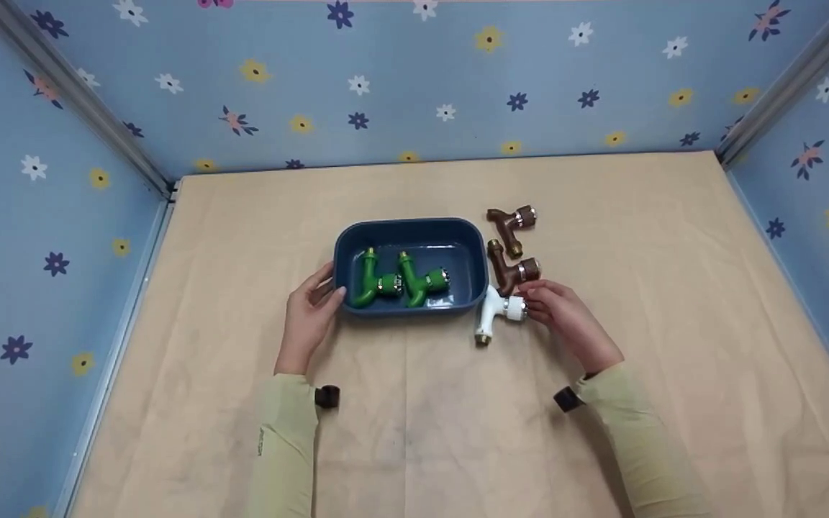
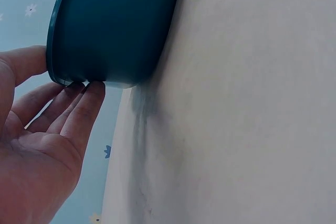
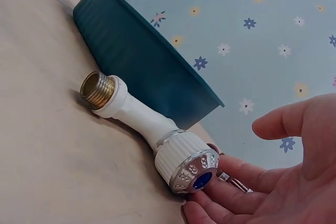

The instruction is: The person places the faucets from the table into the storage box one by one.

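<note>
A dark blue plastic tub [image 1: 414, 311] stands mid-table with two green taps [image 1: 365, 284] [image 1: 422, 284] lying in it. My left hand [image 1: 306, 316] grips its left end, thumb at the rim and fingers against the outer wall, as the left wrist view shows. A white tap [image 1: 490, 313] lies by the tub's front right corner, its brass threaded end [image 3: 100, 90] toward me. My right hand [image 1: 565, 320] is at the white tap's ribbed handle [image 3: 184, 161]. In the right wrist view its fingers reach beside and under the handle, while the thumb stands well apart.
Two brown taps [image 1: 512, 226] [image 1: 512, 270] lie along the tub's right side, behind the white one. A beige cloth [image 1: 407, 417] covers the table. Flowered blue panels [image 1: 443, 79] rise at the back and both sides.
</note>
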`<act>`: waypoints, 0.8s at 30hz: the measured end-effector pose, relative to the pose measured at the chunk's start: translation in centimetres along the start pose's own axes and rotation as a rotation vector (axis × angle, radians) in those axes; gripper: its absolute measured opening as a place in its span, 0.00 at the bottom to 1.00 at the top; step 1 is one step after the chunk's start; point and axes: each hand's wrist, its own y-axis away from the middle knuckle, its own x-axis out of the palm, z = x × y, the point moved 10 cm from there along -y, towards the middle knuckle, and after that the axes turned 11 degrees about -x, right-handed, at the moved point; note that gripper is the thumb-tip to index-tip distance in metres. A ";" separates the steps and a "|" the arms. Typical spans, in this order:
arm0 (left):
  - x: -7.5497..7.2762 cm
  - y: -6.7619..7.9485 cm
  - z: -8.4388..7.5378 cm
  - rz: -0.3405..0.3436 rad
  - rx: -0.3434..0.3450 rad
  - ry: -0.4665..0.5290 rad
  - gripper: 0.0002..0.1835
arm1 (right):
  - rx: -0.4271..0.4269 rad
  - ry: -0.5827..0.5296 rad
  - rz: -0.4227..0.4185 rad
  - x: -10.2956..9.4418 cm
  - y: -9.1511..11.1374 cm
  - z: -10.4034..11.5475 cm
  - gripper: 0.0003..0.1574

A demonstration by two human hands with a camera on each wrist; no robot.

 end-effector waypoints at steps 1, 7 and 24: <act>0.0 0.0 0.0 0.002 0.002 0.002 0.28 | 0.003 0.006 -0.001 0.0 0.0 0.0 0.23; 0.1 0.0 0.0 0.003 -0.001 0.007 0.28 | 0.006 0.057 0.008 -0.1 -0.2 -0.3 0.22; 0.0 0.1 0.0 -0.008 0.000 0.013 0.27 | -0.126 0.290 0.033 0.5 -0.3 0.2 0.23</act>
